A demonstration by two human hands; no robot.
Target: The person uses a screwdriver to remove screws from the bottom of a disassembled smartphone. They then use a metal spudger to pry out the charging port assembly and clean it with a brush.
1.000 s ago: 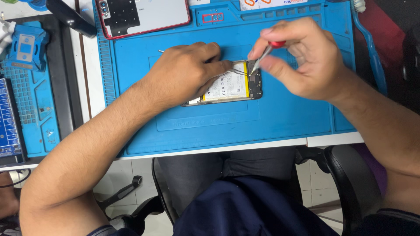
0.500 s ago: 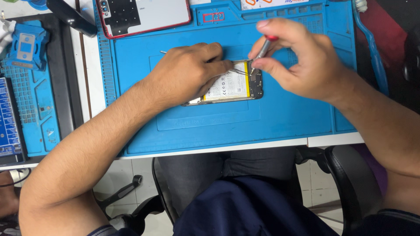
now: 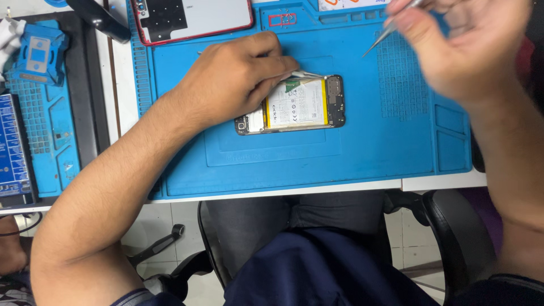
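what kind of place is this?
Likely a phone repair bench: an opened smartphone with exposed white battery lies on a blue silicone work mat, a red-edged detached phone back cover rests above, and thin metal tweezers are in hand.

Matt blue rubbery mat (image 3: 294, 164) — on it an opened phone (image 3: 294, 106) with glossy battery film — thin shiny metal tweezers (image 3: 381, 37).

We see an opened phone (image 3: 297, 105) lying flat on the blue mat, long axis left-right, back cover off. Its white battery with a yellow left edge fills the middle; dark circuit boards show at the right end and at the left end. The left part is covered. Thin metal tweezers (image 3: 384, 34), blurred, are raised well apart from it, far right, tips pointing down-left.
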